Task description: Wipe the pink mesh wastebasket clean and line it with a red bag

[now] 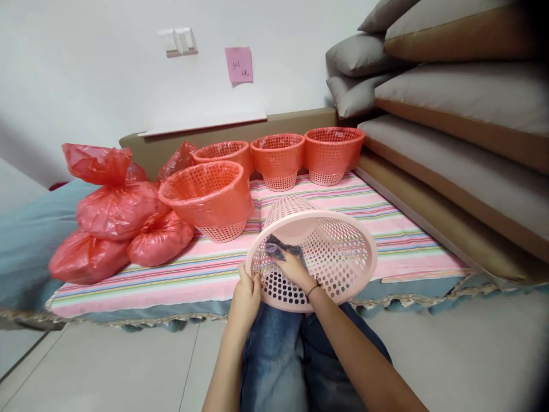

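- Low bed with a pink striped sheet over a blue cover, tiled floor in front, white wall behind with a switch plate and a pink sticky note.
- Stacked grey-brown cushions fill the right side, next to the bed.
- Four orange-lined mesh baskets stand upright on the sheet; tied red plastic bags are piled left of them.
- Pink mesh basket lies tipped on its side at the bed edge, over the person's jeans, mouth toward the camera.
- Left hand closed on the basket's lower-left rim.
- Right hand is inside the basket, fingers pressing a dark grey cloth against the inner wall.
- Nearest lined basket sits just beyond the pink one; contact unclear.
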A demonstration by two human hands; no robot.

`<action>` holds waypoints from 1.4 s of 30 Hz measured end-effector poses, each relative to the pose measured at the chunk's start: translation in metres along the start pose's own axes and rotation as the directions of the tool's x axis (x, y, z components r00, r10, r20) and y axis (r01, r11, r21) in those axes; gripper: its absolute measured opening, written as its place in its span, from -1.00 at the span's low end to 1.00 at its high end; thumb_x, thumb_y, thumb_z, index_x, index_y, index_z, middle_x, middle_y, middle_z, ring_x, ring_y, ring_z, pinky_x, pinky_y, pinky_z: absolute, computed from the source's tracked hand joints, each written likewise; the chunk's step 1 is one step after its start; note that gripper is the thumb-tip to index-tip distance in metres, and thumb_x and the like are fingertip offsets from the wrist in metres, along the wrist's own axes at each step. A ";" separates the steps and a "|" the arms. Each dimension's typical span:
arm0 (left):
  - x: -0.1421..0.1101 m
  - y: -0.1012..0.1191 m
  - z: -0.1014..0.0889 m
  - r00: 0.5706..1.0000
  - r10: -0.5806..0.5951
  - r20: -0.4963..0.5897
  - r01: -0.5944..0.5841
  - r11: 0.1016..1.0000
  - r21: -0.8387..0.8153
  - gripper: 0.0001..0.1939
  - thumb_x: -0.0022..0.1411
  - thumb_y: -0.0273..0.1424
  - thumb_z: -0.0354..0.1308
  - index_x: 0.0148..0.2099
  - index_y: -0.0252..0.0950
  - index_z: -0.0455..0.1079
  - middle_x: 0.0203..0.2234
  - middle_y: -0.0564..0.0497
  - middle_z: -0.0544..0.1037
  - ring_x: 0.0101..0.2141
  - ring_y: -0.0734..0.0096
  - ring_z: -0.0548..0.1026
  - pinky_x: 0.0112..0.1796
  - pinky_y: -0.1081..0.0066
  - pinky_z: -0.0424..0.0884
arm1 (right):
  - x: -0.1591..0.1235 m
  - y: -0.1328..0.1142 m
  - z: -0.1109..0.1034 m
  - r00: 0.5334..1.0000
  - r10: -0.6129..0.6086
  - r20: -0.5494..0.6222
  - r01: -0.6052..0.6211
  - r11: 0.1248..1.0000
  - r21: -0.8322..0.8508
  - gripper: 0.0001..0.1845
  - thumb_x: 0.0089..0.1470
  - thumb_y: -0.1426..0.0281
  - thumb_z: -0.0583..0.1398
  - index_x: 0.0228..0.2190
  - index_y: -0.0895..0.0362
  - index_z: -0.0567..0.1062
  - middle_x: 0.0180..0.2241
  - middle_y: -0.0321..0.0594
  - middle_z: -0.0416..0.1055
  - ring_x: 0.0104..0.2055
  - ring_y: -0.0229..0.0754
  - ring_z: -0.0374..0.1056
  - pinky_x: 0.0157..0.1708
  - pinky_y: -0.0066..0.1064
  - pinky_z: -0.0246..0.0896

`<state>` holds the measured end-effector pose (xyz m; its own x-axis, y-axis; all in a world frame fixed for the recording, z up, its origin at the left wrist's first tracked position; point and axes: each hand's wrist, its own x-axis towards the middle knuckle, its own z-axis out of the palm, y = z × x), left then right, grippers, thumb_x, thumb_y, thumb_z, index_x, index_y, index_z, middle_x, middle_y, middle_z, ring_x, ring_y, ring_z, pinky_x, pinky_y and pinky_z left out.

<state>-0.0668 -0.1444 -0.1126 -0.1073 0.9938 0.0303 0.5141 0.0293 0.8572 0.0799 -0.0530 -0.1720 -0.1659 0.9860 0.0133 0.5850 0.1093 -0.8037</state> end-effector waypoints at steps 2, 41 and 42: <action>0.000 0.002 0.000 1.000 -0.015 -0.004 0.015 1.000 0.015 -0.54 0.32 -0.27 -0.10 0.19 -0.37 -0.02 -0.25 -0.26 0.58 -0.27 0.10 0.59 -0.23 0.27 0.41 | -0.027 -0.003 0.000 0.999 -0.041 0.020 0.040 0.998 0.047 -0.50 0.21 0.23 0.12 0.18 -0.07 0.34 0.20 -0.19 0.31 0.31 0.04 0.08 0.30 0.03 -0.21; -0.004 0.003 0.064 0.984 0.063 -0.168 -0.118 0.934 -0.337 -0.56 0.15 -0.25 0.15 0.03 -0.36 0.40 -0.04 -0.16 0.55 0.00 0.18 0.49 0.03 0.23 0.38 | -0.163 0.046 -0.078 0.967 -0.146 0.210 0.230 0.855 -0.465 -0.32 -0.23 0.62 0.02 -0.02 0.06 0.48 0.28 -0.33 0.18 0.39 0.13 -0.17 0.32 0.20 -0.53; -0.003 0.000 0.069 0.985 0.059 -0.160 -0.111 0.933 -0.341 -0.56 0.14 -0.26 0.15 0.03 -0.37 0.40 -0.05 -0.17 0.56 -0.02 0.16 0.49 0.04 0.21 0.37 | -0.163 0.044 -0.078 0.968 -0.141 0.207 0.222 0.866 -0.449 -0.32 -0.22 0.61 0.02 -0.02 0.06 0.48 0.28 -0.33 0.17 0.39 0.13 -0.17 0.32 0.20 -0.54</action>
<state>-0.0076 -0.1396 -0.1488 -0.2119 0.9637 0.1624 0.2015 -0.1196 0.9722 0.1947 -0.1985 -0.1636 -0.4074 0.9133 0.0025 0.8258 0.3696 -0.4260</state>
